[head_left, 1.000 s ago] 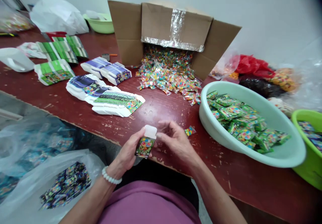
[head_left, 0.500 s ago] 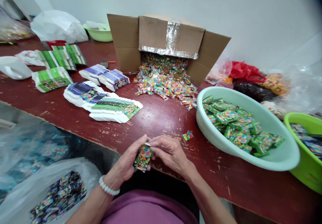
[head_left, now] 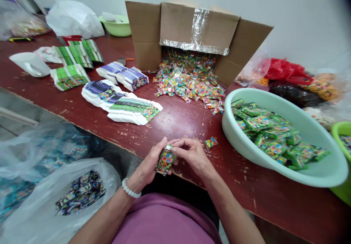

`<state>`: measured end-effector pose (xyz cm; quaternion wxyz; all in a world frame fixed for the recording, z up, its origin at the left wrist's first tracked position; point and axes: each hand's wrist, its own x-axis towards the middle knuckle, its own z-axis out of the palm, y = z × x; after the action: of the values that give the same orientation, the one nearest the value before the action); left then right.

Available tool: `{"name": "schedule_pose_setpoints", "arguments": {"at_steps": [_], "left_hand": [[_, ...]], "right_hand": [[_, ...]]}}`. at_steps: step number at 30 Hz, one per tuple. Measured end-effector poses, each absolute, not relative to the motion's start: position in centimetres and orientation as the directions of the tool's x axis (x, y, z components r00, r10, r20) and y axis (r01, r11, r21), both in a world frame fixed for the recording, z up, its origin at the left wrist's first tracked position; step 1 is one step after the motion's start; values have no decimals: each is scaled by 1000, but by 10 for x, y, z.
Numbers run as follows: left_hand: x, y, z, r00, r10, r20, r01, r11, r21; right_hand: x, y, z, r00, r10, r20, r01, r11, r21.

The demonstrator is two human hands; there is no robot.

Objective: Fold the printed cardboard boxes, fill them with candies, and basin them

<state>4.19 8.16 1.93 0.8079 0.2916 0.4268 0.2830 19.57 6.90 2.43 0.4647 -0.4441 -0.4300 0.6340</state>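
Observation:
A small green printed candy box point(head_left: 165, 161) is upright in front of my body, at the table's near edge. My left hand point(head_left: 149, 165) is closed around its side and back. At its top end a white flap point(head_left: 168, 147) shows, and my right hand point(head_left: 192, 156) pinches there with thumb and fingers. Just right of my right hand lies one clear packet of coloured candies point(head_left: 211, 142). A fanned stack of flat cartons point(head_left: 134, 109), green and purple, lies ahead and to the left of my hands.
A cardboard box point(head_left: 178, 25) on its side spills candy packets point(head_left: 186, 81). To the right, a pale green basin point(head_left: 241, 151) holds filled green boxes, beside a lime basin point(head_left: 340, 191). Bundled cartons point(head_left: 71, 76) and a white mug point(head_left: 30, 64) stand left. Below, a plastic bag point(head_left: 33, 214) holds dark packets.
The view has shifted, so the scene sits farther right and a little higher. Both hands still hold the box, and its white top flap now shows more clearly under my right fingers.

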Motion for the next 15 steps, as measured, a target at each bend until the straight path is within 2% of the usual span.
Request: {"name": "schedule_pose_setpoints", "arguments": {"at_steps": [3, 6, 9, 12, 15], "left_hand": [[39, 82, 17, 433, 733, -524, -219, 650, 728], [38, 87, 19, 395, 748, -533, -316, 656, 686], [41, 92, 19, 362, 737, -571, -443, 675, 590], [47, 93, 19, 342, 741, -578, -481, 666, 570], [52, 90, 23, 375, 769, -517, -444, 639, 628]], "right_hand": [[193, 66, 25, -140, 985, -104, -119, -121, -985], [189, 58, 23, -116, 987, 109, 114, 122, -986], [184, 49, 16, -180, 939, 291, 413, 341, -844], [178, 44, 9, -255, 925, 283, 615, 381, -690], [184, 46, 20, -253, 915, 314, 744, 391, -542]]}}
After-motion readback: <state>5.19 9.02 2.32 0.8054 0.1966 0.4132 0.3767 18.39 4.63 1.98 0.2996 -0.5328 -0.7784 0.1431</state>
